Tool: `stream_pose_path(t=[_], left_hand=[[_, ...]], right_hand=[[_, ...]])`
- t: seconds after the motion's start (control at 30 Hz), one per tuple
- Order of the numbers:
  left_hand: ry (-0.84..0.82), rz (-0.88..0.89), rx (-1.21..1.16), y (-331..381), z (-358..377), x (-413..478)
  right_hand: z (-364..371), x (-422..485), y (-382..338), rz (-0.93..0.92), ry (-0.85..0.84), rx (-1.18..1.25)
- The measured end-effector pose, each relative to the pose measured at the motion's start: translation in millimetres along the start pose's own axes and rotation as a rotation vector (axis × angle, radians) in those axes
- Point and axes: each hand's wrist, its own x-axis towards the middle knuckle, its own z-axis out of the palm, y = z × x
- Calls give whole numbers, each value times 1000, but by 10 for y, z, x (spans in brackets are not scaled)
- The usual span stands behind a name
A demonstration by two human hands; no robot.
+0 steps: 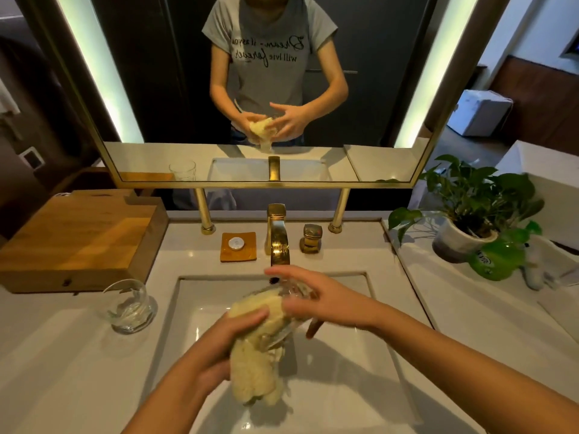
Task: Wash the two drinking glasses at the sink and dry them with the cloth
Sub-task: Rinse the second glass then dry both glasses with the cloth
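Over the white sink basin (pixel 360 364) my left hand (pixel 219 346) grips a pale yellow cloth (pixel 253 371) that is stuffed into a clear drinking glass (pixel 294 292). My right hand (pixel 322 299) wraps around the glass from the right, fingers spread over it. The glass lies tilted, mostly hidden by cloth and fingers. The cloth's loose end hangs down into the basin. A second clear glass (pixel 130 306) stands upright on the counter left of the sink, apart from both hands.
A gold faucet (pixel 277 242) and its handle (pixel 311 239) stand behind the basin, beside a small wooden soap dish (pixel 238 247). A wooden box (pixel 78 242) sits at the back left. A potted plant (pixel 470 220) and green item (pixel 498 258) are right. Mirror above.
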Motion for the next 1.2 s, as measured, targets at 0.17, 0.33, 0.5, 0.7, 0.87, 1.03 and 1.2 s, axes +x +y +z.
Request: stream_pose_path(t=[0.17, 0.33, 0.5, 0.7, 0.87, 1.03, 1.2], left_hand=[[-140, -181, -210, 132, 46, -93], [39, 214, 562, 182, 216, -174], [345, 513, 1676, -98, 248, -109], [108, 117, 298, 167, 242, -199], [-305, -221, -299, 270, 210, -186], [-251, -212, -309, 270, 266, -177], [6, 378, 916, 235, 406, -265]], right_hand=[[96, -54, 80, -446, 78, -665], [298, 42, 119, -98, 324, 190], [352, -18, -12, 501, 43, 980], [318, -88, -40, 162, 160, 379], [78, -15, -125, -620, 348, -364], [89, 16, 76, -619, 365, -479], [265, 165, -28, 174, 388, 543]])
